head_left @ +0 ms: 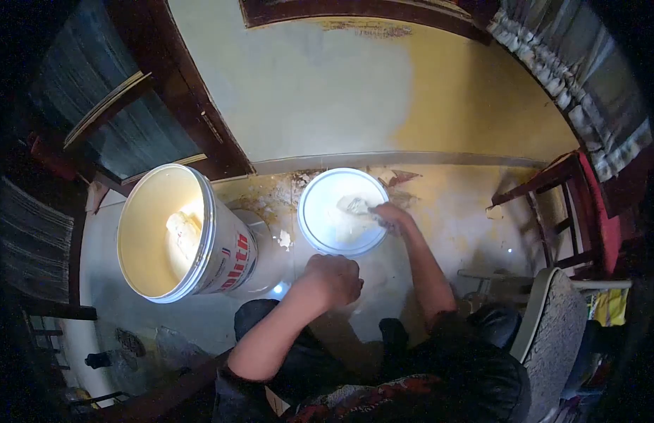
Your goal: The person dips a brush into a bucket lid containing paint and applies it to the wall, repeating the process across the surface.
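Observation:
On the floor before me is a round white bucket lid (315, 229) with white paste (344, 227) on it. My right hand (393, 216) is closed on a putty knife (356, 206) at the lid's right side, and its paste-smeared blade lies over the paste. My left hand (334, 279) is a fist just below the lid's near edge. What it holds, if anything, is hidden. To the left, a large white bucket (225, 264) with red lettering leans with its mouth towards me. A lump of white paste (184, 236) shows inside it.
A wall (327, 92), part pale grey and part yellow, rises ahead. At left stands a dark-framed door (189, 92). To the right are a red-seated wooden chair (600, 211) and a grey chair back (554, 324). Plastic bags (175, 349) lie at lower left.

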The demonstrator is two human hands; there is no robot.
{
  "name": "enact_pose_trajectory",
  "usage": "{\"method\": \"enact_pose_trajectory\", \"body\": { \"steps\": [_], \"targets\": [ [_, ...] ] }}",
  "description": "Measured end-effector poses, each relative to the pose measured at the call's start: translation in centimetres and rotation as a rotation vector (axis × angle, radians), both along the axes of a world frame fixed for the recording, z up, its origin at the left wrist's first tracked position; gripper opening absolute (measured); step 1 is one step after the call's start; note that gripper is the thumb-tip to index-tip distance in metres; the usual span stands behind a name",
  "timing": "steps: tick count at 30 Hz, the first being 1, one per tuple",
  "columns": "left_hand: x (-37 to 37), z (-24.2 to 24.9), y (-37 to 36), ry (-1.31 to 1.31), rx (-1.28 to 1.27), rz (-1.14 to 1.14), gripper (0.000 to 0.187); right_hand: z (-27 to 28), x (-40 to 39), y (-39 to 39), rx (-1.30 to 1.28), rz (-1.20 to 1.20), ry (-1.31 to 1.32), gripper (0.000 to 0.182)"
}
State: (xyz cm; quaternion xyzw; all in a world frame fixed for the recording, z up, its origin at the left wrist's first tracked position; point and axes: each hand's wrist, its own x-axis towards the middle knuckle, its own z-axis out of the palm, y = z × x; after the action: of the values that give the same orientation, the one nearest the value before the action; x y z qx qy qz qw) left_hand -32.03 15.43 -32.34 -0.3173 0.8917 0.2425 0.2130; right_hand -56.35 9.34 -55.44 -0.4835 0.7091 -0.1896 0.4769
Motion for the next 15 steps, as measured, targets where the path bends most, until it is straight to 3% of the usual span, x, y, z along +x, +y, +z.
{"method": "enact_pose_trajectory", "body": {
  "steps": [2,4,7,8,11,14,15],
  "targets": [
    [-0.9,0.1,0.2,-0.013,0.012,-0.023,0.041,-2.7,-0.1,0.2,-0.092,0.128,-0.056,0.036],
    [-1.6,0.0,-0.1,-0.059,0.055,-0.036,0.04,-4.0,-0.4,0.2,0.046,-0.049,-0.169,0.037],
    [-2.3,-0.4,-0.3,-0.066,0.077,-0.038,0.04,0.6,1.0,1.5,0.18,-0.26,-0.2,0.034],
    [-2.4,-0.8,-0.2,-0.065,0.076,-0.041,0.04,-0.3,0.8,1.7,0.178,-0.263,-0.199,0.034],
    [-2.8,-1.2,-0.5,-0.051,0.053,-0.053,0.04,0.0,0.4,0.8,0.061,-0.215,-0.108,0.036],
    [-2.7,-1.3,-0.1,-0.029,0.042,-0.068,0.038,0.7,1.2,1.3,-0.034,-0.312,-0.257,0.031],
    [-2.6,-1.6,-0.1,-0.02,0.032,-0.062,0.038,0.6,1.8,1.5,-0.131,-0.28,-0.168,0.031]
  ]
}}
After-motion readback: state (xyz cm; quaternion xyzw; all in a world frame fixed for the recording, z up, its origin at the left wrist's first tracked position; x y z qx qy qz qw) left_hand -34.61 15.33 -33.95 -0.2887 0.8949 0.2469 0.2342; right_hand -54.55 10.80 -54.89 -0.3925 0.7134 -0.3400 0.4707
